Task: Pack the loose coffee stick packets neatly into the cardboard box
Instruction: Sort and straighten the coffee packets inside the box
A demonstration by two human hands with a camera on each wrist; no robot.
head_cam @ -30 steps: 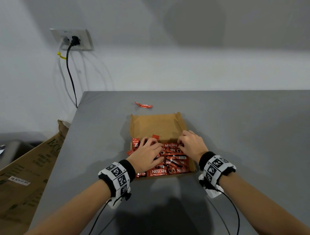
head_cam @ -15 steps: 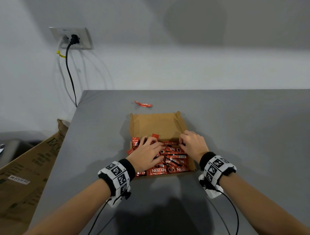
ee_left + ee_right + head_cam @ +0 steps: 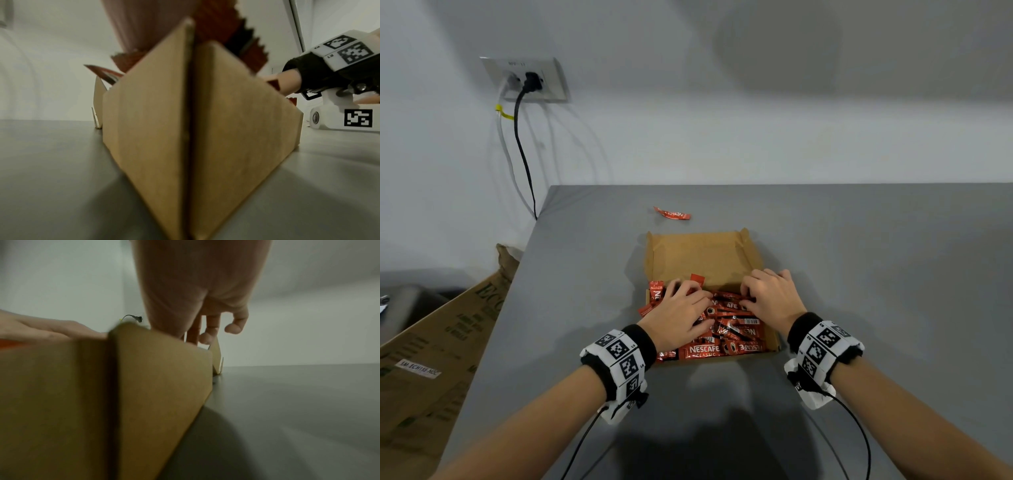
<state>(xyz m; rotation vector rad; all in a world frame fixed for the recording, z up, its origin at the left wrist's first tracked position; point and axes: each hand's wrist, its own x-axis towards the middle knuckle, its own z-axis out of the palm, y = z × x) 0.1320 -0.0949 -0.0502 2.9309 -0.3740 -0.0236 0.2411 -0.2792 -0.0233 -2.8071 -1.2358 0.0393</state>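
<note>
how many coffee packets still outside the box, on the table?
1 clearly: a lone packet on the table beyond the cardboard box's far flap. One packet pokes over the left wall, under the left hand. Others may be hidden.

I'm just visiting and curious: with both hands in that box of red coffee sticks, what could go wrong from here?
1. The coffee stick packets lie crisscrossed and heaped; a few poke over the cardboard box at its left edge, so pressing with the left hand may push them out.
2. One stray packet lies on the table beyond the box and could be forgotten.
3. The right hand works near the right wall, which might bend.
</note>
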